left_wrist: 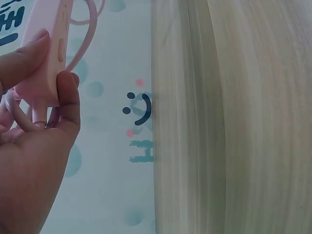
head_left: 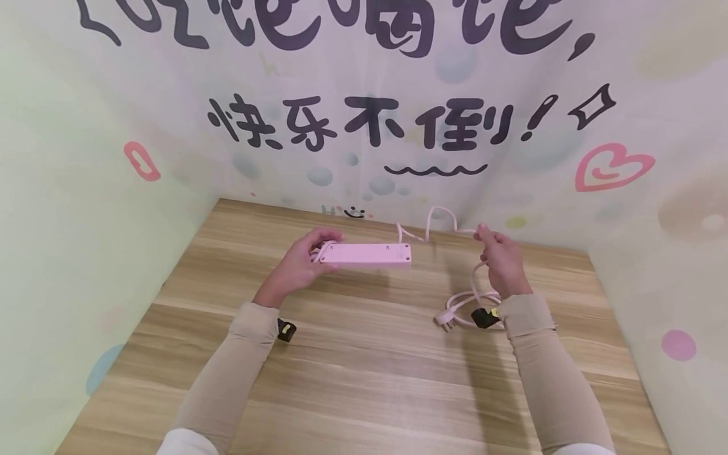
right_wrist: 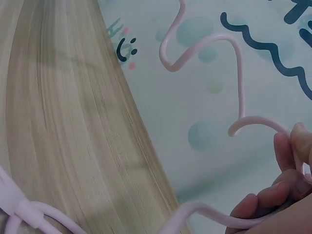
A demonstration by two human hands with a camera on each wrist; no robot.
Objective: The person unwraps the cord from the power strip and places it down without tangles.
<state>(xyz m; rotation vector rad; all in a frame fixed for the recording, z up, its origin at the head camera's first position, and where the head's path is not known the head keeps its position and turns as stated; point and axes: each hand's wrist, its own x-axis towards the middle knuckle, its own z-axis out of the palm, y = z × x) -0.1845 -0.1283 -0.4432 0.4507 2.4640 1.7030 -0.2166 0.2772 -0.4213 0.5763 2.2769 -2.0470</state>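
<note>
A pink power strip (head_left: 366,254) is held up over the table by my left hand (head_left: 301,262), which grips its left end. In the left wrist view, the thumb lies on the strip's (left_wrist: 43,73) face and a loop of cord passes by the fingers. My right hand (head_left: 503,262) pinches the pink cord (head_left: 445,209) to the right. Between the hands the cord runs in kinked bends, clearest in the right wrist view. Below the right hand, more cord lies coiled, with the three-pin plug (head_left: 445,317) on the tabletop.
The wood-grain table (head_left: 364,379) meets a printed backdrop (head_left: 364,183) at its far edge, with further walls on the left and right. Black wrist devices show at the left wrist (head_left: 287,330) and right wrist (head_left: 485,318).
</note>
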